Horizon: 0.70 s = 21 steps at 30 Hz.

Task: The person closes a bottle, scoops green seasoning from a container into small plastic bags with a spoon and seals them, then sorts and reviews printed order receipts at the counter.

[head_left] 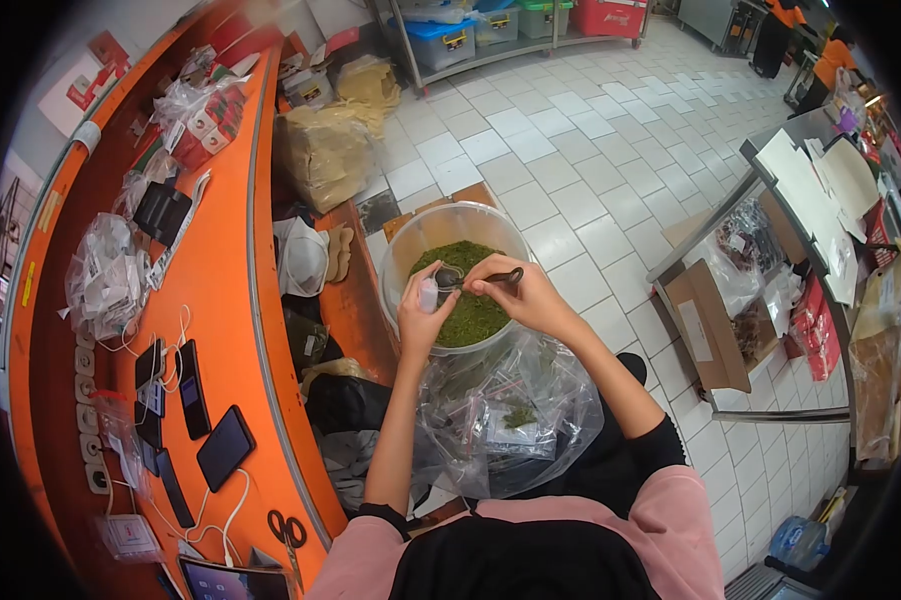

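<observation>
My left hand (420, 318) pinches a small clear plastic bag (428, 295), its mouth held over the tub. My right hand (522, 298) is closed around a dark-handled spoon (508, 275), whose bowl is at the bag's opening. Below both hands stands a round translucent tub (390, 262) holding a chopped green, herb-like material (475, 322). Across my lap lies a large clear plastic bag (560, 405) with several small flat packets in or on it; one packet (510, 425) has a green clump over it.
On my left runs an orange counter (260, 330) with phones (226, 448), cables, scissors (287, 530) and plastic-wrapped papers (110, 270). Brown bags (325, 150) stand beyond it. To the right is a metal rack (780, 413) with an open cardboard box (705, 325). Other people work at the far right.
</observation>
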Tool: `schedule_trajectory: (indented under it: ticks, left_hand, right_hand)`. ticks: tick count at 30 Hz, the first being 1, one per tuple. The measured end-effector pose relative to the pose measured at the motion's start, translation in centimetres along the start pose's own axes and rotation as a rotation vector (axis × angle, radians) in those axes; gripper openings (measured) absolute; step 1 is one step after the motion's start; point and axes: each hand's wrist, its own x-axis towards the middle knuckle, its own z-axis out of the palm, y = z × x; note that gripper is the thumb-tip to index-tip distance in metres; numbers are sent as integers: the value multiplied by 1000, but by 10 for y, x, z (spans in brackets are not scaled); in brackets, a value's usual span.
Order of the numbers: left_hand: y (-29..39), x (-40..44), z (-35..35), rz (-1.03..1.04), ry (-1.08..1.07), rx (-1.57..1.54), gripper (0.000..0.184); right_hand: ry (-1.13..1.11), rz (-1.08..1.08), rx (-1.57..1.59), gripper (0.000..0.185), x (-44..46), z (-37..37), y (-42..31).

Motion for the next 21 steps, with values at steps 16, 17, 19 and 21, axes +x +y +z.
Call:
schedule_trajectory:
  ticks: [16, 17, 19, 21]
  left_hand:
    - [-3, 8, -35, -565, 26, -754, 37]
    - [9, 8, -40, -547, -40, -870, 38]
    - [29, 7, -46, -528, -100, -988, 40]
    - [46, 6, -46, -480, -256, -1081, 36]
  right_hand:
    - [-230, -179, -529, 52, -24, -18, 22]
    - [-255, -54, -484, 62, -22, -11, 26]
    - [-135, -5, -389, 59, -18, 7, 28]
    - [-172, 102, -48, 51, -13, 17, 24]
